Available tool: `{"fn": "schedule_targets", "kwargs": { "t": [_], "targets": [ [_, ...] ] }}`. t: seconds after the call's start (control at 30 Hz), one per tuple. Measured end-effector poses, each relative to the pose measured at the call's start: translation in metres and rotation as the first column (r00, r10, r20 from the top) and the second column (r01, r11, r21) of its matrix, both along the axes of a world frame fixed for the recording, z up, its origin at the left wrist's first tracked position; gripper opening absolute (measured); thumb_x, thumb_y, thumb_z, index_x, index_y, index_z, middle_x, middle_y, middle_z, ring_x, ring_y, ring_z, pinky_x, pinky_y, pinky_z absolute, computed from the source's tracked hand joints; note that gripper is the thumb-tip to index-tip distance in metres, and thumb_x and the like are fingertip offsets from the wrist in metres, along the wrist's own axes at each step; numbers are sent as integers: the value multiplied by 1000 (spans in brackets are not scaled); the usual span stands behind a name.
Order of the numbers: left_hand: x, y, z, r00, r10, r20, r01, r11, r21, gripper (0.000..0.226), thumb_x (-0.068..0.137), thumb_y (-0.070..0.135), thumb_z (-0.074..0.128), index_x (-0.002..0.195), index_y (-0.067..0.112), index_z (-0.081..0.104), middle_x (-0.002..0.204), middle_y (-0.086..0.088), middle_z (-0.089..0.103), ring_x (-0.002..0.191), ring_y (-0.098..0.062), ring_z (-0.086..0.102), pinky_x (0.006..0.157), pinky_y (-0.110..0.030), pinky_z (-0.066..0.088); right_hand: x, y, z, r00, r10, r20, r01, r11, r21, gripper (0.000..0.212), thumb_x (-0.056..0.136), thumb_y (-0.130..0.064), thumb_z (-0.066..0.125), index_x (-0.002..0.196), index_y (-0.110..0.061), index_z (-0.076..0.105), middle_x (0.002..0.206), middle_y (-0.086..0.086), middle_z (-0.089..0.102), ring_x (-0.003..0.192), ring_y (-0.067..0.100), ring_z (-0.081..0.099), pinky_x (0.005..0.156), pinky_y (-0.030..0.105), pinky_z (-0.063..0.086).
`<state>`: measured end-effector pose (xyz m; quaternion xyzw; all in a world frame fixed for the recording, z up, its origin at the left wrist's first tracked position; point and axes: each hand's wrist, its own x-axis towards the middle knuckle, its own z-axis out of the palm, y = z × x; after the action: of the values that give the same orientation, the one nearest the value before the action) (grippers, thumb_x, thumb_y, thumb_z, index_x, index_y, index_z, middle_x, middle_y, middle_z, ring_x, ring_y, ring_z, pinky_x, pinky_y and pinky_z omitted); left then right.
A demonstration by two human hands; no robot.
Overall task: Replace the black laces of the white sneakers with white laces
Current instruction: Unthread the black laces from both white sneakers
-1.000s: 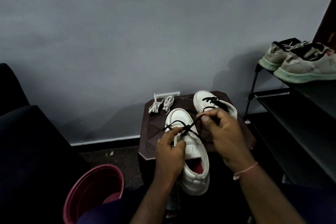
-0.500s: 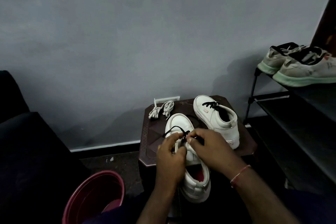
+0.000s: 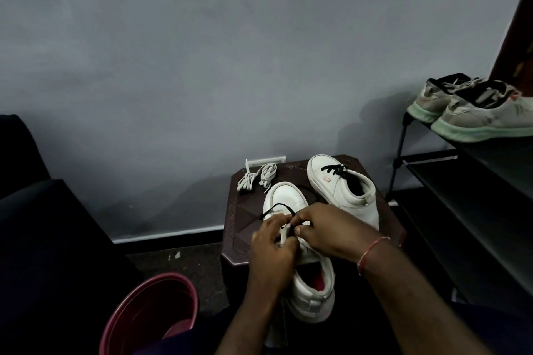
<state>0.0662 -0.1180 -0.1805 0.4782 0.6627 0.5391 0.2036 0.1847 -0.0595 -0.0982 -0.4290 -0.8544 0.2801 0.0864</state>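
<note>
The black lace [image 3: 277, 206] loops out just beyond the grip: the right hand [image 3: 328, 230] pinches it narrowly while the left hand [image 3: 271, 251] clamps the eyelet edge of the near sneaker [image 3: 288, 200]. It is best drawn out one eyelet at a time, with the upper held steady. The sneaker lies lengthwise on the desk [image 3: 245, 216], toe towards the wall and heel towards the person. The white laces [image 3: 256, 179] lie beyond and to the left.
</note>
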Motion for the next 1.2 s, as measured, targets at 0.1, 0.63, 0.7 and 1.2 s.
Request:
{"fn": "schedule_targets", "kwargs": {
  "t": [0.1, 0.63, 0.7, 1.2],
  "targets": [
    [1, -1, -2, 1000, 5, -15, -5, 1000, 14, 49, 64, 37, 49, 107, 28, 70, 113, 15, 65, 112, -13, 57, 95, -45, 47, -1, 0, 5, 999, -22, 47, 20, 999, 33, 14, 87, -31, 63, 99, -31, 72, 107, -4, 70, 101, 16, 64, 86, 27, 49],
    [3, -5, 6, 997, -3, 82, -2, 998, 56, 51, 63, 41, 46, 107, 30, 69, 113, 19, 65, 114, -6, 55, 100, -36, 46, 12, -8, 0, 706, -361, -610, 91, 900, -427, 21, 99, -13, 51, 78, -17, 55, 61, -2, 50, 45, 6, 42, 42, 18, 36],
    [2, -4, 5, 995, 8, 98, -12, 999, 49, 51, 64, 41, 47, 108, 28, 70, 113, 19, 65, 114, -7, 56, 100, -39, 46, 15, -6, 2, 581, -390, -715, 184, 918, -351, 18, 97, -12, 54, 79, -16, 56, 59, -3, 52, 45, 5, 42, 44, 18, 37],
    [22, -33, 5, 987, 158, 10, -158, 973, 170, 50, 69, 17, 53, 117, 21, 65, 120, 17, 59, 116, 4, 51, 95, -13, 43, 17, -21, -12, 821, -162, -547, 307, 934, 185, 28, 84, -6, 63, 107, -22, 68, 117, -8, 62, 112, 1, 56, 96, 12, 38]
  ]
}}
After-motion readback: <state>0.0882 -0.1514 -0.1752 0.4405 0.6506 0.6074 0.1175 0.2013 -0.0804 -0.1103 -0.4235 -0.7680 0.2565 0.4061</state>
